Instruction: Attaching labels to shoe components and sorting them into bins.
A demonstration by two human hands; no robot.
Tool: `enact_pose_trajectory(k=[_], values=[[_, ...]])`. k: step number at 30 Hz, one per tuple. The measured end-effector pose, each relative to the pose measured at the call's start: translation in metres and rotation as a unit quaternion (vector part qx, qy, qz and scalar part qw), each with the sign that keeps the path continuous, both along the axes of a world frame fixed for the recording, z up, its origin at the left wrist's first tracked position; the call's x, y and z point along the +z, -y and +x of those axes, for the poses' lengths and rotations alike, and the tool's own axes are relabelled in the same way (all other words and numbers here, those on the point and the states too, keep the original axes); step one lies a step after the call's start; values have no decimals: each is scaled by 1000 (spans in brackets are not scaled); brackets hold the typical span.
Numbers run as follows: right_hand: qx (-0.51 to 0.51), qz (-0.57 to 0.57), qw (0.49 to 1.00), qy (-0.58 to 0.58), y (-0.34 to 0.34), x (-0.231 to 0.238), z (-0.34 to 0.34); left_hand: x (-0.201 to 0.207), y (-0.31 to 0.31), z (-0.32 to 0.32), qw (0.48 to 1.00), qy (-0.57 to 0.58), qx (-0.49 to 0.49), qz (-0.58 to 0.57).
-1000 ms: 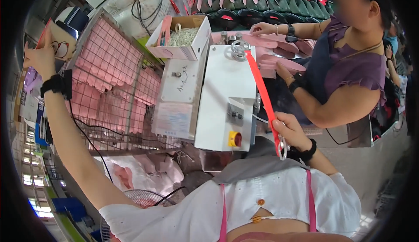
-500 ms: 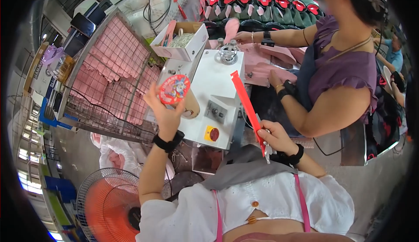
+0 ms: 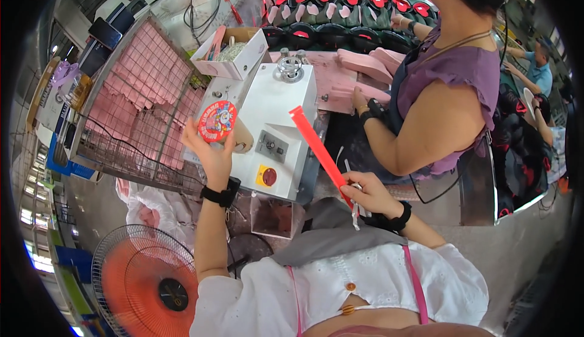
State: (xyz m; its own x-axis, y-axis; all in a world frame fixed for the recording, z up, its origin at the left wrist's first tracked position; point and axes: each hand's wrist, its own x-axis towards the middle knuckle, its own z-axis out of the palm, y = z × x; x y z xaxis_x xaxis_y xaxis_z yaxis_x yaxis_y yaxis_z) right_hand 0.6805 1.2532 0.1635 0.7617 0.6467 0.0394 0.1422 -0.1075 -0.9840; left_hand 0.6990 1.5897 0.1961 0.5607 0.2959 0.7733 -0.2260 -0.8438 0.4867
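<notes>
My left hand (image 3: 213, 159) is wrapped round a drink cup with a red printed film lid (image 3: 217, 121); its light brown side (image 3: 244, 137) shows against the white machine (image 3: 281, 109). The cup is tilted, with its lid toward me. Closed in my right hand (image 3: 371, 193) is a long, wide red straw (image 3: 320, 152), slanting up and left over the machine's right edge. A crumpled strip of white wrapper (image 3: 356, 216) hangs at its lower end by my fingers. The straw's tip is well apart from the lid.
A wire cage with pink sheets (image 3: 143, 69) stands left, a white box (image 3: 230, 54) behind the machine. A red fan (image 3: 146, 282) is at lower left. On the right, a co-worker in purple (image 3: 450, 106) handles pink pieces (image 3: 365, 66), with rows of dark shoe parts (image 3: 340, 36) beyond.
The view has shifted, so most things sit further left. My hands keep their hold on cup and straw. The co-worker's far hand has left the pink piece and reached toward the shoe parts.
</notes>
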Motion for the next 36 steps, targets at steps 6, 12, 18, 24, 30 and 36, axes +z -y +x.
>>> enact_pose_trajectory(k=[6, 12, 18, 24, 30, 36], values=[[10, 11, 1000, 13, 7, -5, -3, 2, -16, -4, 999, -31, -4, 14], [14, 11, 1000, 4, 16, -12, -6, 8, -40, -10, 997, -48, -62, -17], [16, -26, 999, -16, 18, -2, -2, 9, -48, -12, 996, -59, -59, -17], [28, -3, 999, -27, 6, -10, 1, 12, -40, -12, 997, -54, -49, -4], [44, 24, 998, -31, -9, -2, 10, 10, -29, -19, 998, -54, 19, -16], [41, -2, 999, -1, -19, 6, 12, -4, -28, -16, 998, -49, 40, 11]])
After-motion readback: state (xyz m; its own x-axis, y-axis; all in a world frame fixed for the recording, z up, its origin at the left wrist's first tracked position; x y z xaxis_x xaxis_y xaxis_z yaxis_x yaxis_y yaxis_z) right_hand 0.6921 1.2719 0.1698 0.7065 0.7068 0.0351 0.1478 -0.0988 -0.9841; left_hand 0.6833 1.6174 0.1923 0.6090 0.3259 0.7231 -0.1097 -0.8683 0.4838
